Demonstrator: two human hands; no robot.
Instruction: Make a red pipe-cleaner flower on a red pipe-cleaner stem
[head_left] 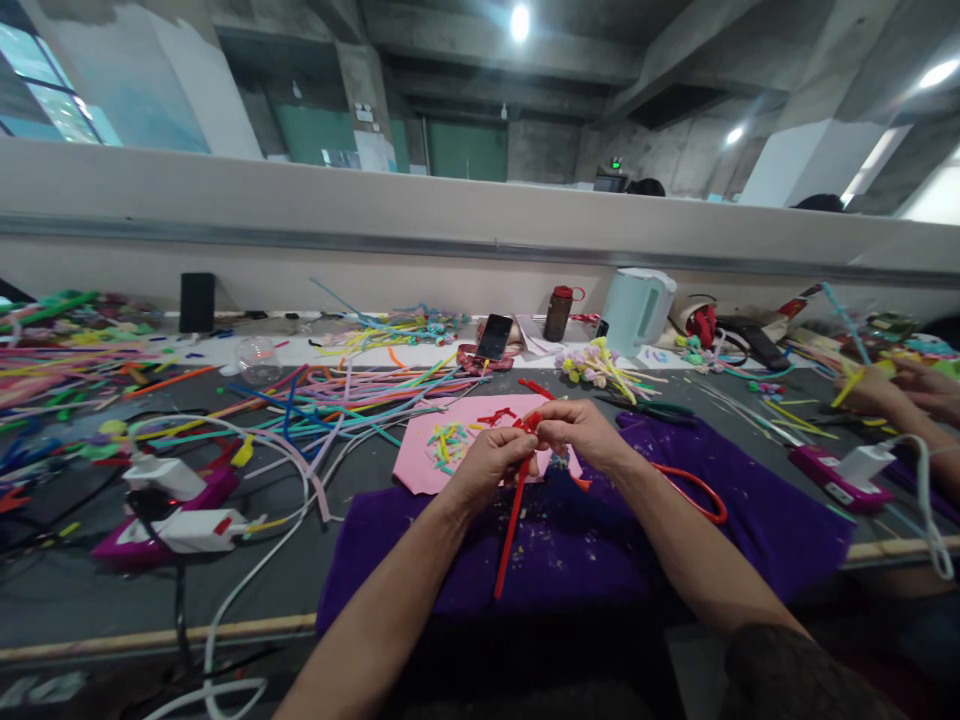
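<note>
My left hand [501, 455] and my right hand [574, 428] meet above the purple cloth [420, 560], fingers pinched together. Between them is a red pipe cleaner [510, 540], its long end hanging down toward the cloth. The part at my fingertips is bunched, and its exact shape is partly hidden. Just beyond lies a pink sheet [420, 450] bearing short yellow, green and white pieces [448, 447] and a few small red pieces [499, 416]. A pair of dark-handled scissors or pliers [664, 410] rests beyond my right wrist, and a red loop [709, 495] lies beside my right forearm.
Loose coloured pipe cleaners [375, 390] spread across the left. Power strips [836, 478] with plugged-in chargers [199, 530] and white cables flank the cloth. Along the back stand a phone [495, 337], a brown bottle [558, 313] and a light-blue jug [637, 312]. Another person's hands [874, 390] work at right.
</note>
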